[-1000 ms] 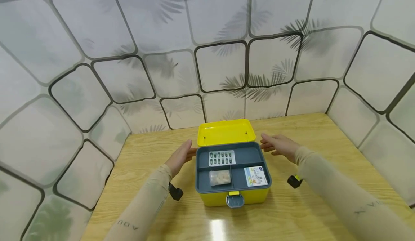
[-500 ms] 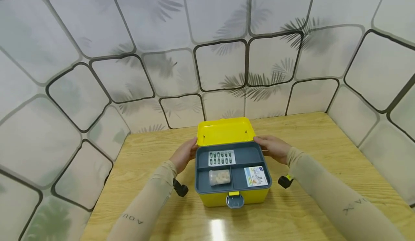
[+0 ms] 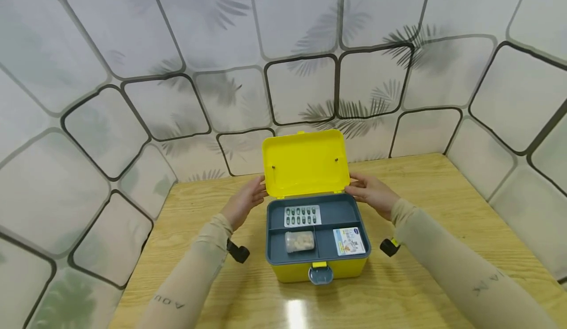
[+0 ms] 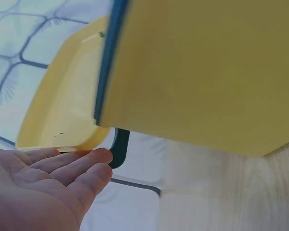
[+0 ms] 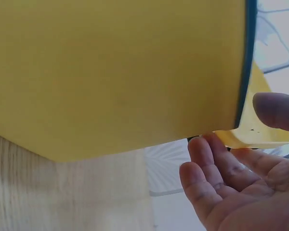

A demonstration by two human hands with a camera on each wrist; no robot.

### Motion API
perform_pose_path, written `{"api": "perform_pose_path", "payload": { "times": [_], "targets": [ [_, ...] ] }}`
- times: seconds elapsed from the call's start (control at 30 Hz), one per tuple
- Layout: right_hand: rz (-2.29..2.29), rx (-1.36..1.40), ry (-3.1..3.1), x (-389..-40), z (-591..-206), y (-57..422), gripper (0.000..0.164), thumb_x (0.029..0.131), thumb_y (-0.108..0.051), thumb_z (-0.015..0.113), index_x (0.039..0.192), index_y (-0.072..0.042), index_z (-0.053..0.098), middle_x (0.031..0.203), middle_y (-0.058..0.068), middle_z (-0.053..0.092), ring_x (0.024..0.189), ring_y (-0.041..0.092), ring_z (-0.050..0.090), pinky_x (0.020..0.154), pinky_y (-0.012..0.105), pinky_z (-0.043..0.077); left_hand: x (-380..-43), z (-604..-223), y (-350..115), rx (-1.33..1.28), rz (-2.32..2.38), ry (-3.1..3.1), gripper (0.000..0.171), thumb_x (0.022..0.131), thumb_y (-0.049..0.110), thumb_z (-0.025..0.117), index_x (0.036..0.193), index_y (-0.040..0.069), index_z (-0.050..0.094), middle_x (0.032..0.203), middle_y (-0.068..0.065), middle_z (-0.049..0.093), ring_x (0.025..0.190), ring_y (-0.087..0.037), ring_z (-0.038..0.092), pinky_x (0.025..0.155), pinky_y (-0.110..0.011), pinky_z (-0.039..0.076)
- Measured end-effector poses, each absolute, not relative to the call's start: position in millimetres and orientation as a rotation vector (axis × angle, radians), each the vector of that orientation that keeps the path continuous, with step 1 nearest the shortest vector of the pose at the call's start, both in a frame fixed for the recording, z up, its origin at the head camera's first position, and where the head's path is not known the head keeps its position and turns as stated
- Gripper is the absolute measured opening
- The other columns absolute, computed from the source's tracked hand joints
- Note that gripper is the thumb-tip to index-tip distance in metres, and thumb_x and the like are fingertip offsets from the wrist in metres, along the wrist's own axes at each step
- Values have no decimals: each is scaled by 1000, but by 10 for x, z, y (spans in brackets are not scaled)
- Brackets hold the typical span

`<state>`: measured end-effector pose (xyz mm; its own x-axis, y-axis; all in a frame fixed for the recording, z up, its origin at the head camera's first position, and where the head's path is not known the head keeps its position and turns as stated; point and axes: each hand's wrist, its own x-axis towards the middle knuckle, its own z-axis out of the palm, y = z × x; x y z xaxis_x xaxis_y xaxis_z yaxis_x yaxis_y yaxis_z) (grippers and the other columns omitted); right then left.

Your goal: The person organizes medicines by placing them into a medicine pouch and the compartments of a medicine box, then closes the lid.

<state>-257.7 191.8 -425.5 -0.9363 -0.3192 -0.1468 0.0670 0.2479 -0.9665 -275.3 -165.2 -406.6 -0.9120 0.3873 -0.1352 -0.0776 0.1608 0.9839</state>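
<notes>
A yellow toolbox-style case point(image 3: 292, 273) stands on the table, its yellow lid point(image 3: 305, 164) raised and leaning back. Inside its grey tray point(image 3: 338, 206) lie a blister pack of green capsules point(image 3: 302, 216), a clear bottle point(image 3: 299, 241) with pale contents and a small printed box point(image 3: 349, 241). My left hand point(image 3: 242, 202) is at the lid's left edge, fingers extended behind it, palm up in the left wrist view. At the lid's lower right corner is my right hand point(image 3: 374, 195), thumb in front and loosely bent fingers behind. Contact at the fingertips is partly hidden.
A grey-blue latch point(image 3: 321, 275) hangs at the case's front. The wooden table point(image 3: 425, 181) meets a patterned backdrop point(image 3: 239, 103) behind the lid and at both sides. Dark carrying-handle material point(image 4: 120, 149) shows beside the left fingers.
Both hands have come in to the lid from the sides. The lid has risen from lying back to a steeper angle, while the left hand has since shifted slightly outward.
</notes>
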Motion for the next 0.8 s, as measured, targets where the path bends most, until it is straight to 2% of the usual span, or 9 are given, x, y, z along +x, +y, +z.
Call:
{"api": "perform_pose_path", "payload": {
  "times": [0.17, 0.33, 0.47, 0.6, 0.8],
  "targets": [
    [-1693, -285, 2319, -2475, -4136, 1932, 66, 99, -31, 55, 153, -11, 22, 139, 21, 46, 127, 37, 44, 107, 56, 34, -2640, -3941, -1680, 372, 1808, 2077, 79, 96, 63, 33, 153, 9, 18, 153, -15, 31, 139, -29, 33, 115, -46, 25],
    [-1625, -406, 2454, -2236, -4031, 1945, 63, 100, -33, 52, 154, -20, 22, 146, 17, 40, 132, 37, 39, 106, 62, 31, -2398, -3898, -1688, 605, 1692, 2199, 71, 99, 62, 17, 154, 17, 19, 156, -6, 27, 143, -24, 24, 115, -53, 18],
    [-1579, -540, 2574, -1941, -3993, 1899, 58, 102, -28, 49, 153, -17, 24, 150, 16, 35, 134, 40, 35, 105, 66, 28, -2124, -3928, -1677, 656, 1628, 2324, 69, 102, 55, 9, 154, 9, 15, 159, -10, 15, 146, -27, 12, 116, -55, 12],
    [-1563, -696, 2601, -1647, -4031, 1851, 58, 103, -19, 46, 153, -8, 18, 153, 18, 29, 137, 41, 29, 105, 67, 26, -1885, -4041, -1658, 704, 1562, 2440, 63, 105, 44, 10, 153, 4, 6, 160, -12, 6, 146, -28, 5, 116, -55, 7],
    [-1476, -755, 2682, -1386, -4215, 1782, 73, 101, -19, 51, 155, -12, 2, 156, 13, 21, 140, 35, 23, 105, 64, 26, -1655, -4288, -1621, 873, 1450, 2671, 56, 107, 27, 21, 153, 2, 1, 160, -10, 3, 146, -26, 7, 116, -50, 11]
  ]
}}
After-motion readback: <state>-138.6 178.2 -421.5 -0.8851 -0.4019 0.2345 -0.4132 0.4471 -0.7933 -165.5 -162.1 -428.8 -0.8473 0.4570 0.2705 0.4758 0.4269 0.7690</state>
